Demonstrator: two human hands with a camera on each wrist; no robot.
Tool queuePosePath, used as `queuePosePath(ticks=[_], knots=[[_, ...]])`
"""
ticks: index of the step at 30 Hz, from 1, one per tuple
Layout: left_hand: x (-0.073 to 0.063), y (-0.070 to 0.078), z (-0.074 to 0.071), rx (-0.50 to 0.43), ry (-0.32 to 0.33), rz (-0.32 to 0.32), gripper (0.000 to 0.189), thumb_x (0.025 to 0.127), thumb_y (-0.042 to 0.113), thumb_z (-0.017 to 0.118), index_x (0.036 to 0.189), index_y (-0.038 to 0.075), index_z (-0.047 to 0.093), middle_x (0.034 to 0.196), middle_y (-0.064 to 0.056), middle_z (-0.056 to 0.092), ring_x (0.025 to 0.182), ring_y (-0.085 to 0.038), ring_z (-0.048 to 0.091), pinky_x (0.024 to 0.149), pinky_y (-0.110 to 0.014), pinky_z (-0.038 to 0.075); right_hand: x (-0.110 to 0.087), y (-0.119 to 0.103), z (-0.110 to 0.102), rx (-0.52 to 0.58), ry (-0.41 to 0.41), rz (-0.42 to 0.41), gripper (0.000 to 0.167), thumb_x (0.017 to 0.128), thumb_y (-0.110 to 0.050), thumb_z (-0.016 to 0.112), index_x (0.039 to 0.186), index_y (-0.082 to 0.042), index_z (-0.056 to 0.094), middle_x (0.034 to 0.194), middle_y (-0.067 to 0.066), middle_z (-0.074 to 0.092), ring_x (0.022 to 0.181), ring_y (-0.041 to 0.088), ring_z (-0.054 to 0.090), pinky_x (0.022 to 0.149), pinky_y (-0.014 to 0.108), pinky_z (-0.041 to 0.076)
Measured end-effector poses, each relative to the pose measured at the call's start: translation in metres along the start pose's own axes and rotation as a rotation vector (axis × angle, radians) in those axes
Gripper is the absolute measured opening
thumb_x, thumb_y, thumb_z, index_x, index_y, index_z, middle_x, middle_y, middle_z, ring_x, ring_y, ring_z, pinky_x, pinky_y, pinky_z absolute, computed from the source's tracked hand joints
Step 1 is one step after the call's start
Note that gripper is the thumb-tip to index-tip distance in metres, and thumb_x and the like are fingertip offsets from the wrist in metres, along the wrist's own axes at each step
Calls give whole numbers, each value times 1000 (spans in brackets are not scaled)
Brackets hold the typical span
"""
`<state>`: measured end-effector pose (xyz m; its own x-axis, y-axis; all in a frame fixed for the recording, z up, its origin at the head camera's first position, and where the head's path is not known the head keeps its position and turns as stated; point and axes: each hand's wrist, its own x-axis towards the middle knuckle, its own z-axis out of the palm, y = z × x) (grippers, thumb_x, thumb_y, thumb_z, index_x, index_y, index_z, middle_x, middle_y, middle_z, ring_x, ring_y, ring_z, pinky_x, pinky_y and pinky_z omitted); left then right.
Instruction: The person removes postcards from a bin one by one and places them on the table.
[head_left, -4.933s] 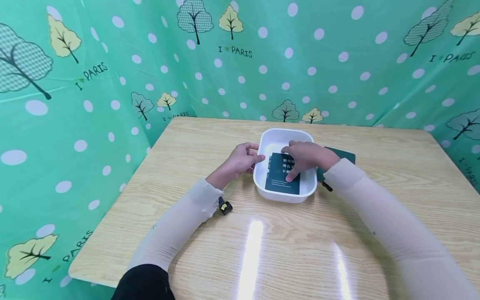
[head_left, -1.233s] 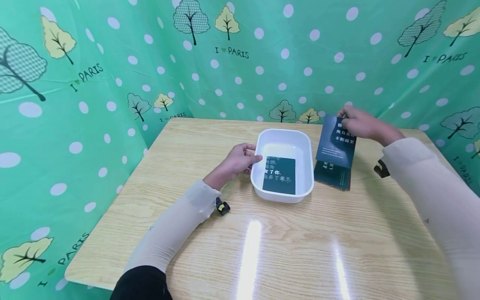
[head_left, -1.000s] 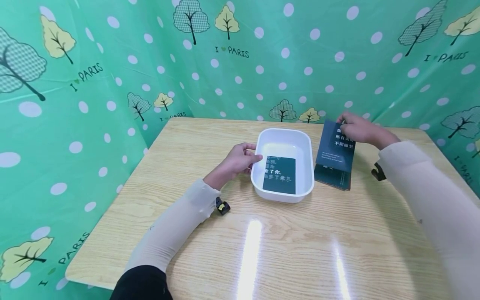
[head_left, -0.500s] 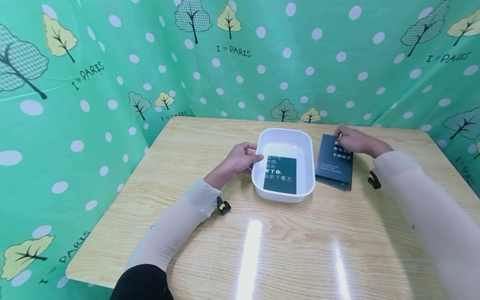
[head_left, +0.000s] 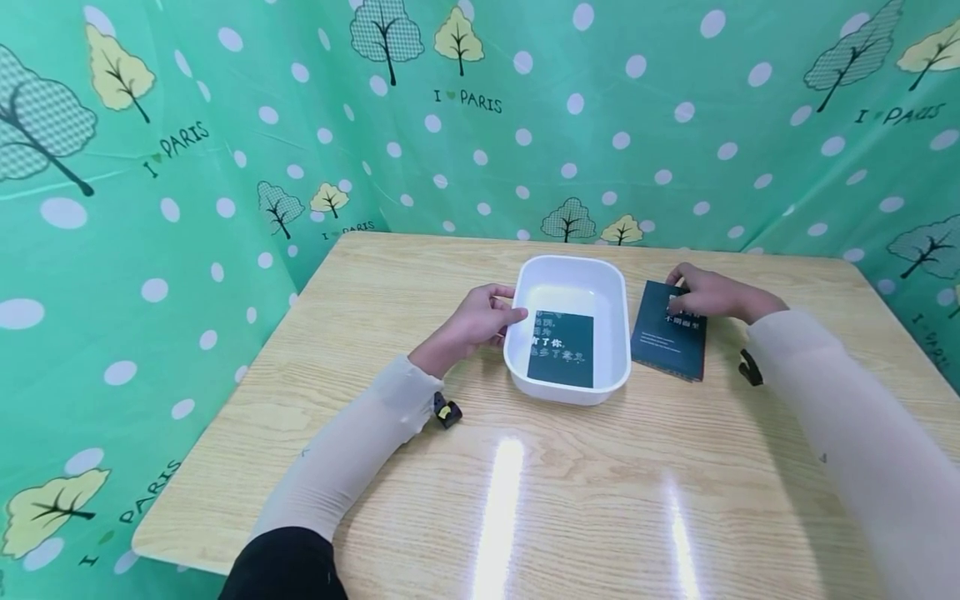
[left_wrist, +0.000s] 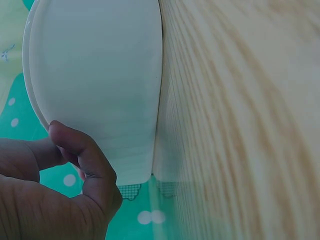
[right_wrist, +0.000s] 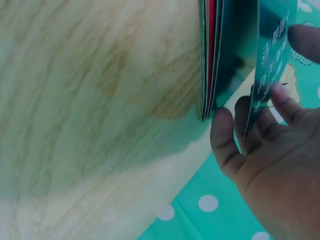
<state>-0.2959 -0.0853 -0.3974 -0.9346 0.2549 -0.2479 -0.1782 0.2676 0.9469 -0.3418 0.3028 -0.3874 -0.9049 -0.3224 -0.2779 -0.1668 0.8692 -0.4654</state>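
A white plastic tub (head_left: 607,292) stands mid-table. Inside it lies a dark green booklet (head_left: 561,350) printed with pale Chinese characters. At the tub's left rim, my left hand (head_left: 483,318) grips it, thumb over the edge and fingers outside. To the right of the tub, my right hand (head_left: 708,292) pinches the far end of another thin dark green booklet (head_left: 667,337) above a small stack. The right wrist view shows this booklet (right_wrist: 270,55) between thumb and fingers, tilted apart from the stack's edges (right_wrist: 209,60), one of them red.
The wooden table (head_left: 600,500) carries the tub and the stack. A green patterned curtain (head_left: 480,183) hangs along its back and left side. Small black wrist devices (head_left: 447,412) sit under both forearms.
My right hand has brought the lettered booklet out of the tub to the right, then lowered it onto the stack there. My left hand has stayed on the tub's rim.
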Motion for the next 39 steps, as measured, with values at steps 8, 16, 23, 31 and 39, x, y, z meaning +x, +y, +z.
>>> queuePosePath(ticks=[8,16,23,31,39], knots=[[2,-2,0,-5,5,6,41,99,14,70,135,10,53,99,-12,65,71,-19,64,57,-31,55,1,0,2,-92,21,-25,57,91,-22,71,131,9,46,124,34,55,108,44,55,95,63,46],[2,-1,1,-21,-4,-4,41,98,14,71,135,9,52,99,-13,65,70,-19,64,56,-30,56,4,6,6,-135,5,-34,56,91,-22,71,131,10,48,126,36,55,112,46,56,98,65,46],[1,-1,0,-7,-1,-9,41,99,15,70,135,10,52,100,-12,65,70,-18,64,58,-31,54,0,2,3,-151,-13,-53,56,93,-22,71,134,10,50,130,38,52,117,51,53,99,68,44],[0,0,0,-2,0,-8,43,99,15,71,137,10,51,100,-11,65,72,-19,64,60,-32,54,-2,-2,-2,-175,-19,-49,54,96,-22,68,135,10,50,128,39,53,116,52,54,97,68,46],[-1,1,0,6,0,-2,44,99,15,70,138,9,51,100,-12,64,72,-19,64,60,-32,54,-3,-16,-12,-221,74,-87,52,101,-24,61,138,11,49,130,40,53,119,55,51,96,68,45]])
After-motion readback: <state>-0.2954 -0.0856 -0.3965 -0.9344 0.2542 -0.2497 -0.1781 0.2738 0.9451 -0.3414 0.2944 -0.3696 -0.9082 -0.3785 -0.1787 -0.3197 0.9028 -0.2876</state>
